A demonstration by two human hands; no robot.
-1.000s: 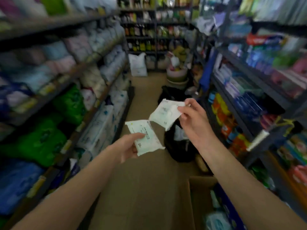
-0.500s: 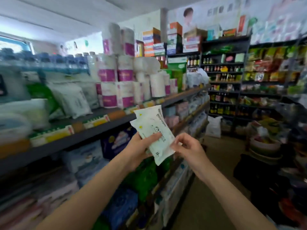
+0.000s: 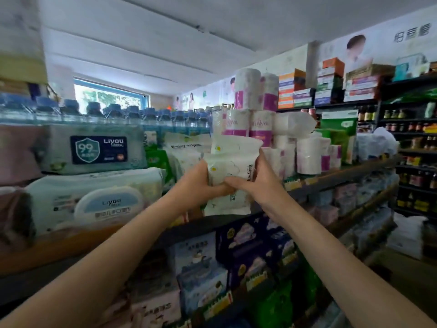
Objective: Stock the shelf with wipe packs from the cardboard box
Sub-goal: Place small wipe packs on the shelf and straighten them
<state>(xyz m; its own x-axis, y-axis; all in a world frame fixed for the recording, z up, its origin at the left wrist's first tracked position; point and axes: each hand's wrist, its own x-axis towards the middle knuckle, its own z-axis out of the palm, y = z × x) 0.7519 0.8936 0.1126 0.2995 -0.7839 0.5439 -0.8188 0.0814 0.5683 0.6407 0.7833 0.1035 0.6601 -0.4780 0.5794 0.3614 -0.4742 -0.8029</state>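
- Both bare arms reach up from the near edge toward the middle of the scene, where the hands meet in front of a dark metal shelf (image 3: 331, 178).
- The left hand (image 3: 201, 183) grips the left side of a small stack of white soft plastic wipe packs (image 3: 233, 162), its fingers curled round the lower pack.
- The right hand (image 3: 257, 181) holds the same stack from the right, thumb across the front and fingers wrapped behind the edge printed "Baby wipes".
- The stack is held upright, above the shelf's front lip; at least two packs show, one behind and above the other. Whether the lowest edge touches the shelf cannot be told.
- Just left of the stack, more white baby wipe bags (image 3: 186, 150) stand on the shelf.
- Further left lie large lidded wipe packs: a grey one with a dark blue "99" label (image 3: 94, 150) on top of a pale one with a round light blue lid (image 3: 108, 204).
- Right of the hands, white paper rolls with purple bands (image 3: 255, 124) are piled high on the shelf.
- Blue-capped clear water bottles (image 3: 113, 112) run in a row along the far top left.
- On the tier below, dark blue and pale boxed packs (image 3: 248, 245) sit under the hands.
- Orange and blue cartons (image 3: 293, 88) are stacked at the far right top.
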